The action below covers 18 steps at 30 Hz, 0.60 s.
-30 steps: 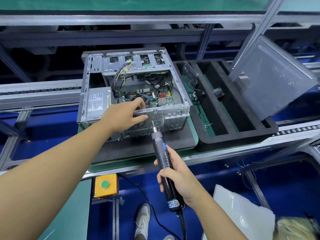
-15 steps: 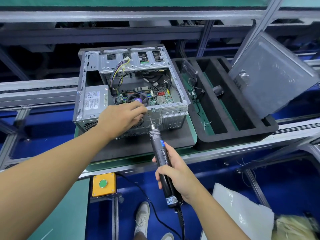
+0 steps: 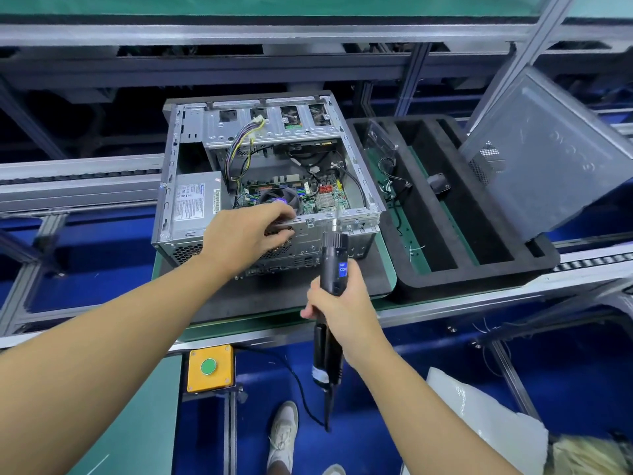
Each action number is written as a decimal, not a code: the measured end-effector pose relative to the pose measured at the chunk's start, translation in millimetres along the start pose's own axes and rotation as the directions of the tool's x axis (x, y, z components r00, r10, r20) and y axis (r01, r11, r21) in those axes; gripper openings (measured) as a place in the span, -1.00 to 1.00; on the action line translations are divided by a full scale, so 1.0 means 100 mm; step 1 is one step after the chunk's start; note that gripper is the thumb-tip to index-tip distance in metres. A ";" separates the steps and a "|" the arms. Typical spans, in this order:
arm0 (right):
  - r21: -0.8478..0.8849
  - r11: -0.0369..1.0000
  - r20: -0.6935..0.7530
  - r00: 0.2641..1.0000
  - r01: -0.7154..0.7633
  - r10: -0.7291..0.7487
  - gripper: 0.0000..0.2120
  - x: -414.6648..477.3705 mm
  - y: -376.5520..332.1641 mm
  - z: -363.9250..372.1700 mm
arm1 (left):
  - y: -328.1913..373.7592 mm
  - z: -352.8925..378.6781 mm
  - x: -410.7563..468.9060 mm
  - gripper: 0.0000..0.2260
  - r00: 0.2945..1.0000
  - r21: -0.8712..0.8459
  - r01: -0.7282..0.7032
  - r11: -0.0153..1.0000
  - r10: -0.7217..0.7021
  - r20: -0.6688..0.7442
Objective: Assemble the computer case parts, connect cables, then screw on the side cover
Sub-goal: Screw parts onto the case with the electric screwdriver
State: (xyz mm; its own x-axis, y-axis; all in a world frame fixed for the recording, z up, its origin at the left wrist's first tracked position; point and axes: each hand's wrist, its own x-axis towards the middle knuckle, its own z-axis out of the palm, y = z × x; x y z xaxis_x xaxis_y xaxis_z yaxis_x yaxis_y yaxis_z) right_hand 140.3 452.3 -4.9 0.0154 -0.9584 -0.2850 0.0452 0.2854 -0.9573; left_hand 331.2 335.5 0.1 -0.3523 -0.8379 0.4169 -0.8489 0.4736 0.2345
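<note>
The conveyor surface [image 3: 267,299] carries everything, and the computer case [image 3: 274,132] sits in the middle of it on a dark pad. The case lies on its side with the open side up. Its rear panel faces me and its long axis runs away from me towards the far rail. To its right, just beside it, is a black foam tray [image 3: 462,279]. The side cover [image 3: 548,159] leans tilted at the tray's far right end, so the case is not yet closed.

My left hand [image 3: 243,234] has its fingers curled over the case's rear top rim, gripping the metal to steady it. My right hand [image 3: 339,303] is wrapped round the electric screwdriver [image 3: 334,265]. The tool's long axis runs almost straight away from me, with the bit pointing at the rear rim and the cord trailing down behind.

I judge this to be a rear-rim screw. To drive it well, I would hold the case firm, seat the bit squarely in the screw head, line the tool up with the screw and press lightly before triggering. I cannot tell whether the bit is seated yet
</note>
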 end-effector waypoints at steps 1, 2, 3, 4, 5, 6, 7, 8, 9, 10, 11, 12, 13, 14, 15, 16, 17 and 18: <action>0.003 1.000 -0.053 0.999 -0.002 0.002 -0.73 0.08 -0.05 0.05 | 0.00 -0.01 0.01 -0.75 1.000 -0.019 0.012 1.000 -0.011 0.009; 0.011 1.000 -0.105 0.994 0.000 0.001 -0.77 0.16 -0.09 0.10 | 0.00 -0.02 0.02 -0.74 0.999 -0.040 0.023 0.999 -0.022 0.023; 0.027 1.000 -0.154 0.988 0.004 0.000 -0.79 0.24 -0.13 0.15 | -0.01 -0.04 0.04 -0.74 0.999 -0.063 0.035 0.997 -0.033 0.041; 0.043 0.999 -0.194 0.981 0.008 0.001 -0.80 0.31 -0.17 0.21 | -0.01 -0.05 0.05 -0.73 0.997 -0.084 0.052 0.995 -0.046 0.069; 0.052 0.999 -0.226 0.974 0.011 0.001 -0.79 0.38 -0.20 0.27 | -0.02 -0.07 0.07 -0.73 0.993 -0.097 0.072 0.993 -0.062 0.102; 0.048 0.999 -0.253 0.968 0.013 -0.001 -0.78 0.43 -0.22 0.33 | -0.02 -0.09 0.08 -0.74 0.987 -0.103 0.096 0.990 -0.081 0.136; 0.042 0.999 -0.279 0.960 0.015 -0.002 -0.77 0.48 -0.23 0.38 | -0.03 -0.10 0.10 -0.75 0.980 -0.107 0.121 0.987 -0.102 0.170; 0.042 0.999 -0.308 0.951 0.014 0.000 -0.76 0.51 -0.24 0.44 | -0.04 -0.11 0.12 -0.76 0.971 -0.116 0.152 0.981 -0.126 0.204; 0.052 0.999 -0.337 0.941 0.011 0.008 -0.75 0.55 -0.24 0.50 | -0.05 -0.12 0.14 -0.78 0.959 -0.135 0.187 0.973 -0.152 0.239; 0.072 0.997 -0.365 0.931 0.004 0.023 -0.74 0.58 -0.25 0.55 | -0.06 -0.14 0.16 -0.79 0.946 -0.159 0.224 0.961 -0.176 0.273; 0.099 0.995 -0.391 0.919 -0.005 0.044 -0.73 0.60 -0.26 0.60 | -0.07 -0.15 0.18 -0.81 0.932 -0.182 0.255 0.950 -0.192 0.306; 0.131 0.991 -0.418 0.906 -0.015 0.069 -0.71 0.62 -0.27 0.63 | -0.08 -0.16 0.21 -0.83 0.921 -0.205 0.273 0.940 -0.193 0.339; 0.158 0.987 -0.444 0.891 -0.023 0.092 -0.70 0.64 -0.28 0.66 | -0.09 -0.17 0.23 -0.85 0.911 -0.225 0.277 0.934 -0.180 0.371; 0.179 0.984 -0.467 0.878 -0.026 0.108 -0.69 0.66 -0.29 0.67 | -0.10 -0.19 0.25 -0.87 0.902 -0.240 0.272 0.932 -0.160 0.401; 0.194 0.981 -0.482 0.868 -0.025 0.118 -0.69 0.67 -0.30 0.68 | -0.10 -0.20 0.27 -0.88 0.894 -0.249 0.265 0.932 -0.141 0.425; 0.209 0.978 -0.490 0.862 -0.023 0.125 -0.69 0.68 -0.31 0.68 | -0.10 -0.22 0.29 -0.90 0.886 -0.251 0.261 0.932 -0.128 0.445; 0.220 0.975 -0.494 0.859 -0.025 0.133 -0.69 0.68 -0.33 0.68 | -0.11 -0.23 0.30 -0.91 0.880 -0.251 0.260 0.932 -0.121 0.460; 0.228 0.973 -0.494 0.857 -0.034 0.146 -0.69 0.68 -0.34 0.69 | -0.11 -0.23 0.31 -0.92 0.874 -0.249 0.263 0.932 -0.120 0.470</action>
State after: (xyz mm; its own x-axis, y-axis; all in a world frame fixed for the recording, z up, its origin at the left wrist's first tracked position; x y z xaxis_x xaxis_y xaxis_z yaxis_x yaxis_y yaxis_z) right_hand 208.4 377.8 11.6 -0.4741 -0.7805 -0.4074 0.2708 0.3111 -0.9110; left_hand 339.0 310.8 31.0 -0.3911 -0.9171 -0.0769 -0.7856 0.2891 0.5470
